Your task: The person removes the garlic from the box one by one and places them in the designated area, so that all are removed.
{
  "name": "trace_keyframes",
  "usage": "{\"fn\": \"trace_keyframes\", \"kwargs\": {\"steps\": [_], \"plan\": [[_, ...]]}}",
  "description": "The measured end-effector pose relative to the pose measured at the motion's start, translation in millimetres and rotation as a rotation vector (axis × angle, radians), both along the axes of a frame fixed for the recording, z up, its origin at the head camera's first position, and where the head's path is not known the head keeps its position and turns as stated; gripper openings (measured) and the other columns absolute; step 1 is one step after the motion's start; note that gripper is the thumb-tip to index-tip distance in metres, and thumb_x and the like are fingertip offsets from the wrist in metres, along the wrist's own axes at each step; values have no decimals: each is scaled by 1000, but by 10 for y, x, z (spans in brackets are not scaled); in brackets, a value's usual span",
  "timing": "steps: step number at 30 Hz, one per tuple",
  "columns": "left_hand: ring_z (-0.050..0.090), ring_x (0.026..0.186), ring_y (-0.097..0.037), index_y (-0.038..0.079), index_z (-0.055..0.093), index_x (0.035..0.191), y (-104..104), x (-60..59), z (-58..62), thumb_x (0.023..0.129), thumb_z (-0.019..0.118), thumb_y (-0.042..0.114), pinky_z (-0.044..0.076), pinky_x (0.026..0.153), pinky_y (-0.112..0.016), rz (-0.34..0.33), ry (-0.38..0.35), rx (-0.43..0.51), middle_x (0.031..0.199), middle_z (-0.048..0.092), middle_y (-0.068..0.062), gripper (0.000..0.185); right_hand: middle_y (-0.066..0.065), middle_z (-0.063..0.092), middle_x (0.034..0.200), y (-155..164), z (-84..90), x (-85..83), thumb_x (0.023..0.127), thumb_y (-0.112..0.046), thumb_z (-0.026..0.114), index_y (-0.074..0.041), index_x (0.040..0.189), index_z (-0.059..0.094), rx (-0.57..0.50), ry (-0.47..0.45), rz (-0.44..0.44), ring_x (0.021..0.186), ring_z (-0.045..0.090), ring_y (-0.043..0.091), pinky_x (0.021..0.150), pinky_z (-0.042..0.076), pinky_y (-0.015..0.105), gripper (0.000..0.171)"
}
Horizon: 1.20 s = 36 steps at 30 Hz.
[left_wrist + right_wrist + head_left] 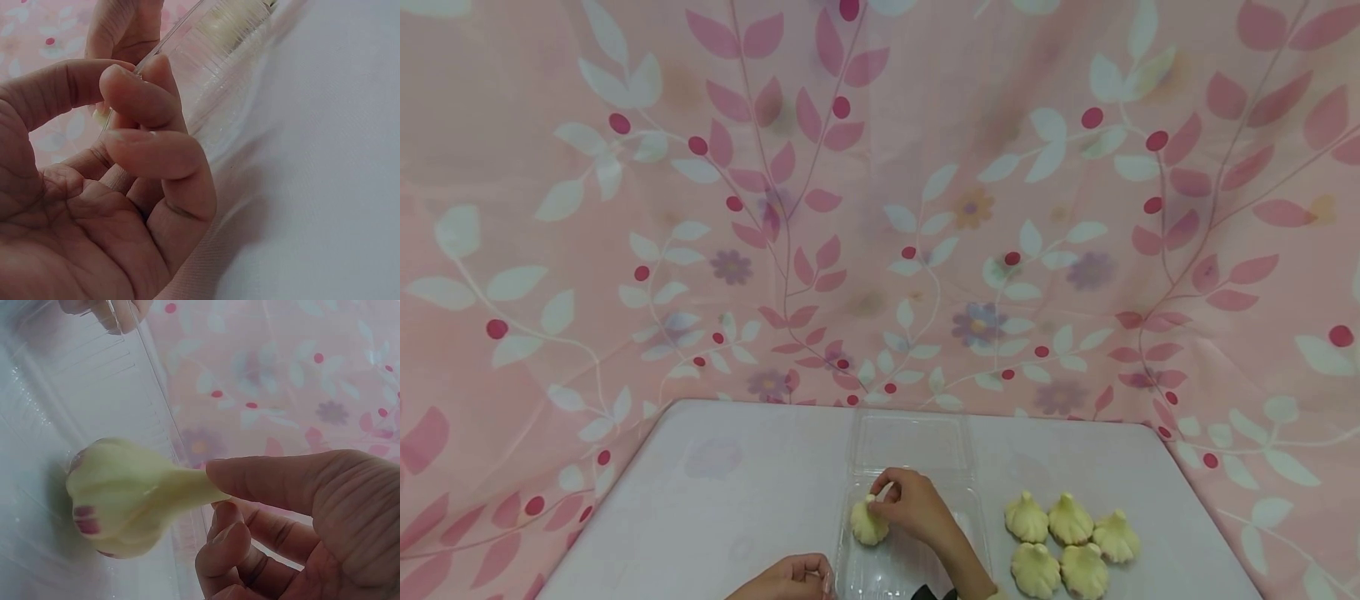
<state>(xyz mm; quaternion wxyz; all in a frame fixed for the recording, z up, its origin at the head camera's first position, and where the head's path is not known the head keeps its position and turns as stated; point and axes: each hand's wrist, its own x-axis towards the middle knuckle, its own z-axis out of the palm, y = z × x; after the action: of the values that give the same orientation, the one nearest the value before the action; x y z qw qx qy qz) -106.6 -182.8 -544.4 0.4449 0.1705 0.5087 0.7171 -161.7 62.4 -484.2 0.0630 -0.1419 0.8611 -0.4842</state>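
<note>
My right hand (913,506) pinches a pale garlic bulb (868,523) by its stem between thumb and fingertips. The bulb, with purple patches on its underside (87,520), is inside the left part of a clear plastic clamshell container (887,577). Whether it touches the container floor I cannot tell. At the container's left edge, my left hand (793,577) pinches the rim with thumb and index finger; its other fingers are curled (165,156). Through the clear wall the bulb shows blurred in the left wrist view.
Several more garlic bulbs (1067,542) stand in two rows right of the container. The container's lid (913,446) lies folded open toward the back. A white table (737,475) lies beneath, with a pink floral cloth (880,208) hanging behind it. A black object (928,592) shows at the right wrist.
</note>
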Motion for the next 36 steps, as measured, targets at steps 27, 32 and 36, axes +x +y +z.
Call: {"fn": "trace_keyframes", "kwargs": {"steps": [27, 32, 36], "plan": [[50, 67, 0, 14, 54, 95, -7, -16, -5, 93, 50, 12, 42, 60, -17, -19, -7, -12, 78, 57, 8, 5, -5, 52, 59, 40, 15, 31, 74, -19, 74, -11, 82, 63, -1, 44, 0, 50, 44, 5, 42, 34, 22, 16], [49, 64, 0, 14, 54, 95, 5, -6, 26, 92, 51, 13, 40, 57, -16, -8, -7, -25, 74, 54, 8, 4, -3, 53, 60, 70, 90, 51, 75, -20, 73, -10, 84, 63, -15, 30, 13, 50, 44, 5, 42, 35, 22, 17], [49, 64, 0, 13, 54, 95, 16, 1, 37, 92, 51, 11, 40, 57, -15, -6, -20, -20, 74, 54, 8, 5, -3, 54, 62, 108, 135, 51, 76, -21, 73, -10, 85, 63, -25, 16, 30, 52, 46, 7, 44, 37, 23, 17]]}}
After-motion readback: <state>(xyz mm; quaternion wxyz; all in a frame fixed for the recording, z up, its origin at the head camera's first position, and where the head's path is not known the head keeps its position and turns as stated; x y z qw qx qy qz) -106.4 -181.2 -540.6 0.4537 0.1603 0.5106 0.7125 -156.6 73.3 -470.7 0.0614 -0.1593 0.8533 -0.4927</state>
